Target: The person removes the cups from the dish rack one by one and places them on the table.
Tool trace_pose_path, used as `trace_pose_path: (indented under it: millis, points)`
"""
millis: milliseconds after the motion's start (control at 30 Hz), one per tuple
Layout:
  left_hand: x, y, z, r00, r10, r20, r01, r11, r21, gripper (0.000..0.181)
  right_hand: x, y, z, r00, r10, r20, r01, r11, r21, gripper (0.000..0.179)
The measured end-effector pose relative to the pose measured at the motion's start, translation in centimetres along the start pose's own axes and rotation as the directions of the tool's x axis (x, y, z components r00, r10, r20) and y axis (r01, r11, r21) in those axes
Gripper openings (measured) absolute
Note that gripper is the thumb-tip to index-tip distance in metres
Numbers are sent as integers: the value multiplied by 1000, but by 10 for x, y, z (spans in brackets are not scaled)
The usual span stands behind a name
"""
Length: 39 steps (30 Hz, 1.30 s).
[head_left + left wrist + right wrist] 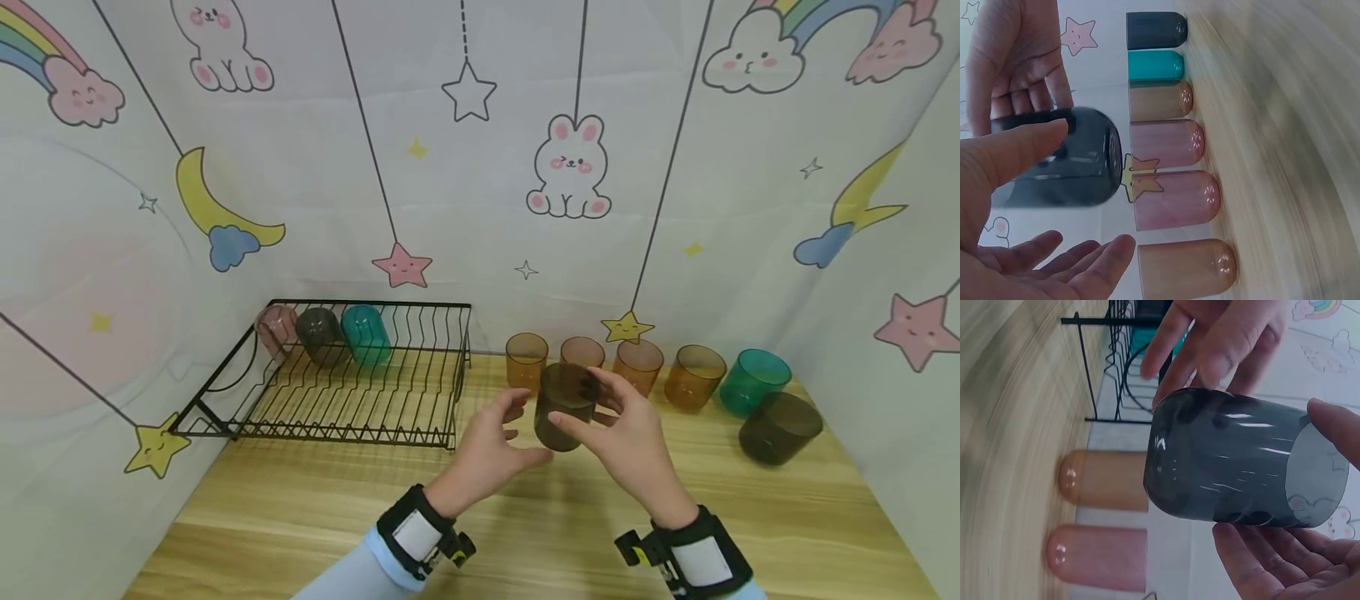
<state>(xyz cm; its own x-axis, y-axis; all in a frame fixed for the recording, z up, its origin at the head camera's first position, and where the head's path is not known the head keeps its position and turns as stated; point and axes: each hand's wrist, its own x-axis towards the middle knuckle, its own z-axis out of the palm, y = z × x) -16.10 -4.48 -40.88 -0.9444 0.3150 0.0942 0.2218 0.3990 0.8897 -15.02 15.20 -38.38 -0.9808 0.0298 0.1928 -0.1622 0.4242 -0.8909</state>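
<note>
A dark grey translucent cup [564, 417] is held up above the wooden table, in front of a row of cups. My right hand [633, 442] grips it from the right, thumb on the near side and fingers behind it. To its left, my left hand [480, 450] has its fingers spread and thumb apart, close around the cup. In the right wrist view, the left hand [1229, 344] is beside the base end of the grey cup [1229, 462]. Whether the left fingers touch it, I cannot tell.
A black wire dish rack [427, 303] at the left holds a pink cup [274, 327], a grey cup [320, 333] and a teal cup [366, 335]. Along the back right stand amber cups [695, 379], pink cups [639, 367], a teal cup [755, 383] and another dark cup [780, 429].
</note>
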Motion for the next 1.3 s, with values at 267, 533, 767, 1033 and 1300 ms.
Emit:
trace_pose_path:
  millis: [267,533,767,1033,1300]
  points:
    - [2,-3,-13,996,27,-87,-17,993,115,73,3,29,-32,987,44,-153,-60,993,-98,90]
    - [2,-8,-20,990,27,-141,-4,986,166,73,7,67,-66,913,200,-356,-241,968,-75,91]
    - [2,-7,-22,989,40,-143,-16,985,170,72,9,105,-77,839,271,-473,-329,943,-43,91]
    - [2,-7,-24,988,45,-146,-18,982,185,71,13,123,-74,813,238,-531,-333,939,-90,88]
    - [3,-7,-31,987,65,-148,-36,982,187,69,15,131,-73,805,239,-543,-345,933,-101,88]
